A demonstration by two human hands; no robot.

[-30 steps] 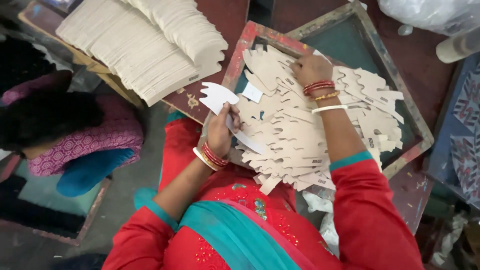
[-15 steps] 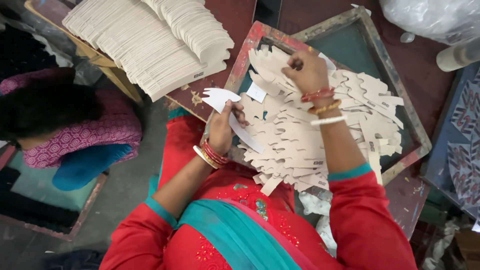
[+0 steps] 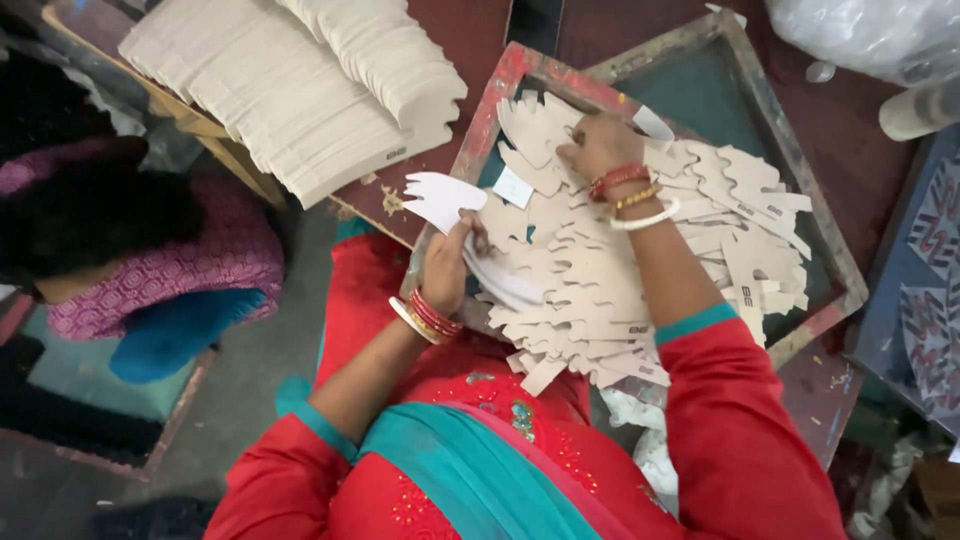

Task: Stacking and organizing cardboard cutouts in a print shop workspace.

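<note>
While the left hand (image 3: 447,262) keeps a closed grip on a small stack of pale cut card pieces (image 3: 470,232), fanned out above and below the fingers, the right hand (image 3: 598,143) lies fingers-down on the spread of tan cardboard cut-outs (image 3: 600,290), its fingertips curled onto one piece near the far edge; whether it has that piece pinched or only pressed I cannot tell. These cut-outs lie overlapping in a wooden-framed screen with dark green mesh (image 3: 700,90), which rests tilted on the dark red bench (image 3: 470,40) just before the person's red-sleeved lap. To do this well, I would judge, each piece should be slid free singly with the fingertips, lifted flat so its narrow tabs do not catch on neighbours, and laid onto the held stack with outlines matching (the pieces look thin and easily bent). Counting: one framed screen, one held stack of what seems several pieces, and loose cut-outs too many and too overlapped to number, certainly dozens. Beyond the screen's left corner lie two long rows of stacked cream card pieces (image 3: 290,90), tightly packed edge to edge. At the left another person in a pink patterned garment (image 3: 190,270) sits close by.
</note>
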